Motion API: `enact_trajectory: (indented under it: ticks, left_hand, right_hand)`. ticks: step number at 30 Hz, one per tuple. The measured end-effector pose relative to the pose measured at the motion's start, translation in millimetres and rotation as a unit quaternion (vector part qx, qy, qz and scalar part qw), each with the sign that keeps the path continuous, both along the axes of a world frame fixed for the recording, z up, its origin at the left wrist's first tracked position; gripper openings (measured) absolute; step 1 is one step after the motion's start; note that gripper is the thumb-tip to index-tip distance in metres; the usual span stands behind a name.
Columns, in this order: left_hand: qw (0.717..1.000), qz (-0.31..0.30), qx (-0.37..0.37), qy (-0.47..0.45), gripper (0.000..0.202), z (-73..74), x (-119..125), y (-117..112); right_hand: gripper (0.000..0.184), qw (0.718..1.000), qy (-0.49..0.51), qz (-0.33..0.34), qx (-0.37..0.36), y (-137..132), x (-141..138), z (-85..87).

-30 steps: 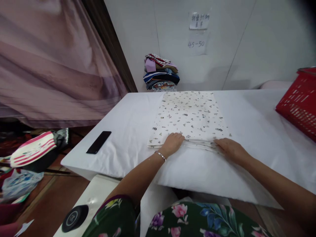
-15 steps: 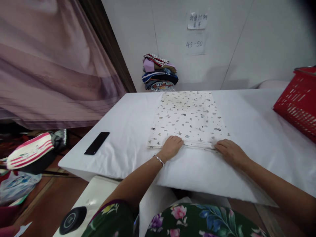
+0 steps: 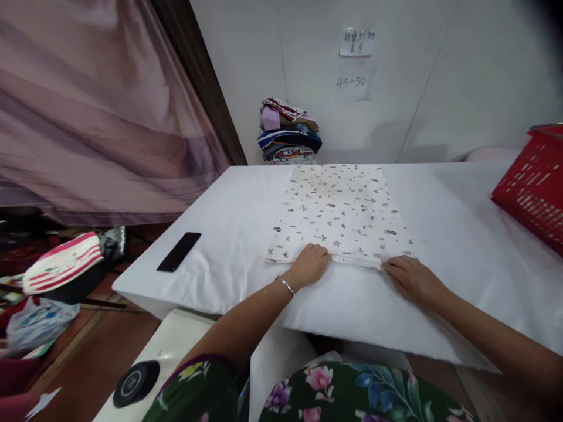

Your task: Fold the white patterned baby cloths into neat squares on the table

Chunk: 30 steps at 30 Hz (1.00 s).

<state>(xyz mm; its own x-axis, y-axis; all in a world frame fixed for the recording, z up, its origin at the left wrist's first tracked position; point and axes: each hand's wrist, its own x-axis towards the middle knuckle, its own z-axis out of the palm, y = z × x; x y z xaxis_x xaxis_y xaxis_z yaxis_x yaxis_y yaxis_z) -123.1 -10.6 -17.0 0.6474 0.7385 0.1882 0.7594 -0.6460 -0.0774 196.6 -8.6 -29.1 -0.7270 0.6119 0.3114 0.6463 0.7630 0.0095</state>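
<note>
A folded cream cloth with small dark prints (image 3: 338,211) lies flat on the white-covered table (image 3: 237,217). My left hand (image 3: 308,265) rests at the cloth's near edge on the left, fingers curled over the edge. At the near right corner, my right hand (image 3: 411,277) has its fingers bent and closed on the cloth's layered edge. Both hands touch the cloth.
A black phone (image 3: 179,251) lies near the table's left corner. A stack of folded clothes (image 3: 288,130) stands against the back wall. A red plastic basket (image 3: 534,184) sits at the right. A mauve curtain (image 3: 97,111) hangs at left; bags lie on the floor.
Both hands stay at the cloth's near edge and have barely moved. The uneven layers at the near edge look drawn in a little tidier.
</note>
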Motion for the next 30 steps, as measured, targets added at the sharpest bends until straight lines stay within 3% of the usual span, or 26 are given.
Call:
enact_trajectory:
  ticks: [9, 14, 19, 25, 30]
  left_hand:
    - [0.999, -0.005, 0.000, 0.047, 0.019, 14.0, 5, 2]
    - [1.000, 0.000, 0.009, -0.003, 0.021, 28.1, 4, -5]
    - [0.998, -0.046, -0.030, 0.010, 0.016, 17.6, 6, -21]
    - [1.000, -0.010, -0.026, -0.012, 0.018, 5.4, 11, -29]
    - [0.999, 0.034, -0.028, -0.024, 0.018, 3.0, 16, -33]
  right_hand:
    - [0.036, 0.997, -0.004, -0.037, -0.065, 5, 4, 10.4]
    - [0.039, 0.998, 0.035, -0.053, 0.018, 5, 19, 23.4]
    - [0.035, 0.999, 0.015, -0.005, -0.033, -10, 28, 13.8]
    - [0.035, 0.999, 0.013, -0.040, -0.022, -23, 30, -0.5]
    - [0.037, 0.998, -0.012, -0.056, -0.030, -21, 33, -1.0]
